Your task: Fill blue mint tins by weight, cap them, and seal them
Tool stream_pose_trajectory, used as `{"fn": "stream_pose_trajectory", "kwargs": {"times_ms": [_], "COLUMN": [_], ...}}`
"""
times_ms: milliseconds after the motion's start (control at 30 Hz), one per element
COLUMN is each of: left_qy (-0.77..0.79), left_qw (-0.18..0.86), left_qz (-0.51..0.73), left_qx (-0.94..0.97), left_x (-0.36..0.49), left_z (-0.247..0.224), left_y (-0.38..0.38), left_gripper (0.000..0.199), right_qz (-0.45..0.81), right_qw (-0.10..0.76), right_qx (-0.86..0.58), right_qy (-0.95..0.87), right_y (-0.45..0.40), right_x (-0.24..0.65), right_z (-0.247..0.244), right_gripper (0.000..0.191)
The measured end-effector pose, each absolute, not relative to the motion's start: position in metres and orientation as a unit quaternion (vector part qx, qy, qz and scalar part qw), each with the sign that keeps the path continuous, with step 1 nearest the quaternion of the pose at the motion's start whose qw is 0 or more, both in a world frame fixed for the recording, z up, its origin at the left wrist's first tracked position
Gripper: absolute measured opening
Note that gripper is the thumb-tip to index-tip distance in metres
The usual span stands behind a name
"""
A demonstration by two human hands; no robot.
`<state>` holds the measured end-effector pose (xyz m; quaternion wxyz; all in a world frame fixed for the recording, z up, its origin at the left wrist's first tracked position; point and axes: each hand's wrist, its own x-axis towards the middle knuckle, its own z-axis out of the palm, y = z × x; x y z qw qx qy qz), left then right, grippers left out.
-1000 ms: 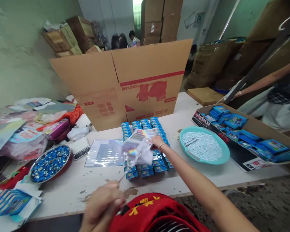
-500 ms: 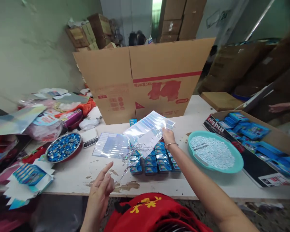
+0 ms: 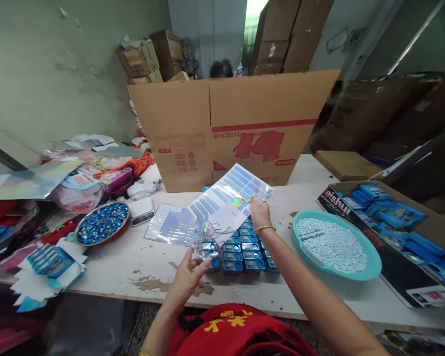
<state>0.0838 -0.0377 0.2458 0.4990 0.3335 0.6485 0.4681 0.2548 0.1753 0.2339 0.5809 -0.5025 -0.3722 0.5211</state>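
My right hand (image 3: pixel 260 212) grips a shiny holographic sticker sheet (image 3: pixel 233 188) by its right edge, and a white paper piece (image 3: pixel 228 217) lies across its lower part. A tangle of thin silvery strips (image 3: pixel 204 251) hangs from the sheet's lower left. My left hand (image 3: pixel 187 277) has its fingers curled at these strips and appears to pinch them; the fingertips are partly hidden. Another sticker sheet (image 3: pixel 172 225) lies flat on the left. Below my right hand, several small blue tins (image 3: pixel 233 257) stand in rows, partly covered by the sheet.
A large cardboard box (image 3: pixel 244 109) stands behind the sheets. At left are a bowl of blue caps (image 3: pixel 103 222), a small scale (image 3: pixel 142 211) and folded cards (image 3: pixel 51 260). At right, a turquoise basin (image 3: pixel 373 267) holds white tablets, beside a carton (image 3: pixel 380 269) of blue packs.
My left hand has moved right and up to the silvery strips, which are now bunched at its fingertips. My right hand still holds the sheet, which has tilted slightly.
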Motion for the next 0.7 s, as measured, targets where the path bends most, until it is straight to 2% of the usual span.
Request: {"fn": "stream_pose_trajectory", "kwargs": {"times_ms": [67, 100, 167, 400, 700], "left_qy": [0.639, 0.638, 0.634, 0.612, 0.647], "left_qw": [0.466, 0.442, 0.409, 0.403, 0.436], "left_qz": [0.442, 0.435, 0.422, 0.377, 0.386], "left_qx": [0.422, 0.457, 0.502, 0.567, 0.493], "left_x": [0.091, 0.093, 0.098, 0.099, 0.069], "left_z": [0.245, 0.246, 0.248, 0.268, 0.271], "left_y": [-0.035, -0.036, -0.041, -0.059, -0.087], "left_gripper": [0.049, 0.046, 0.047, 0.046, 0.048], "right_qz": [0.53, 0.534, 0.542, 0.573, 0.581], "right_qw": [0.589, 0.593, 0.595, 0.565, 0.544], "right_qx": [-0.496, -0.494, -0.497, -0.528, -0.546], "right_qy": [-0.355, -0.344, -0.324, -0.271, -0.261], "right_y": [0.176, 0.177, 0.178, 0.184, 0.207], "right_x": [0.258, 0.26, 0.266, 0.265, 0.269], "right_z": [0.237, 0.238, 0.241, 0.233, 0.228], "right_gripper": [0.04, 0.038, 0.032, 0.016, 0.015]}}
